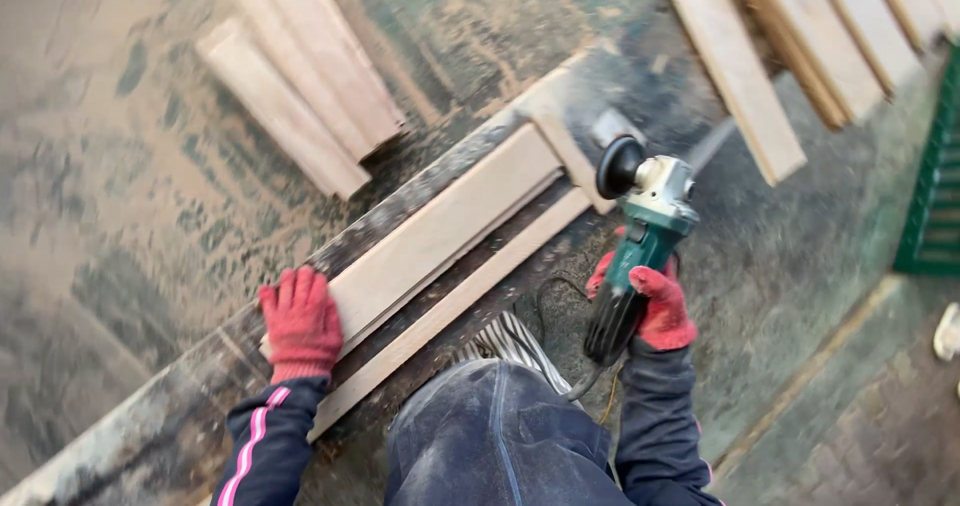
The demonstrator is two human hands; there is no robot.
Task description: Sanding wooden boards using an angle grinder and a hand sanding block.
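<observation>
My left hand [300, 324], in a red glove, presses flat on the near end of a pale wooden plank [440, 234] that lies along a dark, dusty beam [150, 416]. A narrower pale strip [480, 278] lies beside the plank, toward me. My right hand [655, 306], also in a red glove, grips the body of a green angle grinder [645, 231]. The grinder's black disc end [620, 166] hovers just off the far end of the plank. Its black cable [560, 296] loops down by my knee [490, 436].
A small stack of short pale boards [300, 76] lies on the sawdust-covered ground at upper left. Several longer boards [790, 46] lean at the upper right. A green slatted object [935, 196] stands at the right edge, with paving [880, 426] below it.
</observation>
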